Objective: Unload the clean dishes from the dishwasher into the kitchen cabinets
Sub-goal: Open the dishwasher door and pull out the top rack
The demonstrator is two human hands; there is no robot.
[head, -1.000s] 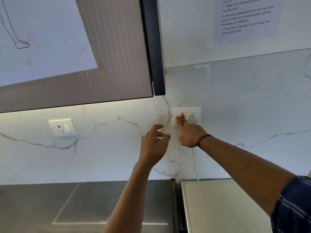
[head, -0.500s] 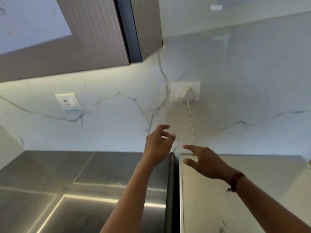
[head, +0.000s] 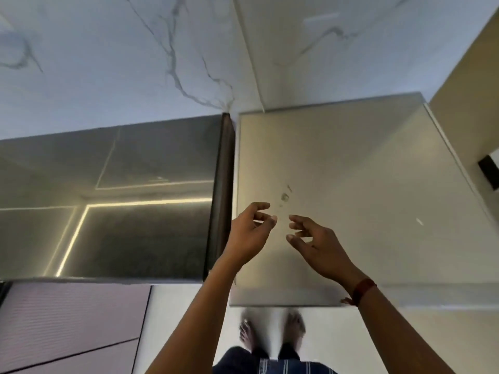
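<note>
Nearest the camera, at the bottom edge, are the person's dark trousers (head: 243,357) and a striped shirt hem (head: 286,367), with two bare feet (head: 272,333) on the pale floor (head: 194,314) just short of the counter's front edge.

Both forearms reach forward and up from there. The left hand (head: 248,236) is raised over the seam between the two worktops, fingers (head: 263,217) loosely curled and spread, holding nothing. The right hand (head: 318,241) is just beside it, apart by a small gap, fingers (head: 297,221) splayed and empty, hovering over the light surface. A red band (head: 363,290) circles the right wrist.

Below the hands lies a pale steel worktop (head: 378,184), flat and bare save a few small smudges (head: 285,197) near its middle. Its front edge runs just above the feet; its right edge meets a beige wall (head: 469,85). To the left, past a dark upright divider (head: 224,184), is a darker glossy counter (head: 121,198) that mirrors a bright strip of light (head: 135,203). Under it sits a ribbed mauve cabinet front (head: 70,319), shut.

Farthest off, a white marble wall (head: 121,58) with grey veins rises behind both surfaces.

No dishes, dishwasher or any container can be seen in this view, so where they are cannot be told. The space around both hands is open.
</note>
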